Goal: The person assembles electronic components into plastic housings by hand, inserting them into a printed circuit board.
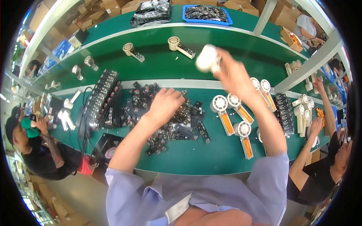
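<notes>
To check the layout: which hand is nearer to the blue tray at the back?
Right. The right hand, holding a white fan, is raised just below the blue tray. The left hand rests lower, on the black parts.

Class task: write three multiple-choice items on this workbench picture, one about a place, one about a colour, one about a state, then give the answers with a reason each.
1. Where is the left hand?
A. on the pile of small black parts
B. in the blue tray
C. on a cardboard box

2. What colour is the bench top?
A. red
B. green
C. white

3. What is the right hand doing?
A. lying flat on the bench
B. hanging idle
C. holding a white fan body up

Answers: 1 A, its fingers rest on the pile. 2 B, the surface is green throughout. 3 C, it grips the blurred white piece above the belt.
</notes>
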### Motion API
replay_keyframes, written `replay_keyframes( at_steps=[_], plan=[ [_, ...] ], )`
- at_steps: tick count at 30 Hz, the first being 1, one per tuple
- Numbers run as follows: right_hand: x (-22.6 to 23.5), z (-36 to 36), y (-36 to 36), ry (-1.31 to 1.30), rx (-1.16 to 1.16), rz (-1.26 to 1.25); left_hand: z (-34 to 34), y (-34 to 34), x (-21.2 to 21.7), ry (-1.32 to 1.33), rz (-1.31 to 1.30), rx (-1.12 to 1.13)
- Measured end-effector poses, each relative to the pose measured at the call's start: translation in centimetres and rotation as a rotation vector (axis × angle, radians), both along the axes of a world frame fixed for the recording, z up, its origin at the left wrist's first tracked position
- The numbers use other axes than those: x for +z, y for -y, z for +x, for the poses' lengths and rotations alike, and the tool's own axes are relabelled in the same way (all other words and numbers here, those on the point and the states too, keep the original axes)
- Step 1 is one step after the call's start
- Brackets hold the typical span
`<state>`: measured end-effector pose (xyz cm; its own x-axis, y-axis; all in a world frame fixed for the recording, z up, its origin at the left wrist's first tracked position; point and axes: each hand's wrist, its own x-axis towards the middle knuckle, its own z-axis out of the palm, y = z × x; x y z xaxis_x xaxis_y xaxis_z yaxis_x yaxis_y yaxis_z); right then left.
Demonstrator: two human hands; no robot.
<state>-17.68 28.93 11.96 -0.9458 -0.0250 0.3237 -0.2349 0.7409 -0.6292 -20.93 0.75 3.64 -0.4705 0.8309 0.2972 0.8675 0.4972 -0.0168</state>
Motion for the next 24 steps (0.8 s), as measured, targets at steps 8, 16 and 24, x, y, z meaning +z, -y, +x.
replay_keyframes(
  at_steps=[8,16,24],
  plan=[
    [-9.0,23.5,9.4,0.064,0.381,0.279,6.7,2.9,3.5,0.326,0.503,0.067],
    [-6.8,18.9,8.8,0.156,0.011,-0.925,14.3,1.2,2.3,1.032,0.595,0.099],
    [-6.8,22.7,7.2,0.253,-0.096,-0.968,17.6,3.7,-0.1,0.564,0.532,-0.108]
  ],
)
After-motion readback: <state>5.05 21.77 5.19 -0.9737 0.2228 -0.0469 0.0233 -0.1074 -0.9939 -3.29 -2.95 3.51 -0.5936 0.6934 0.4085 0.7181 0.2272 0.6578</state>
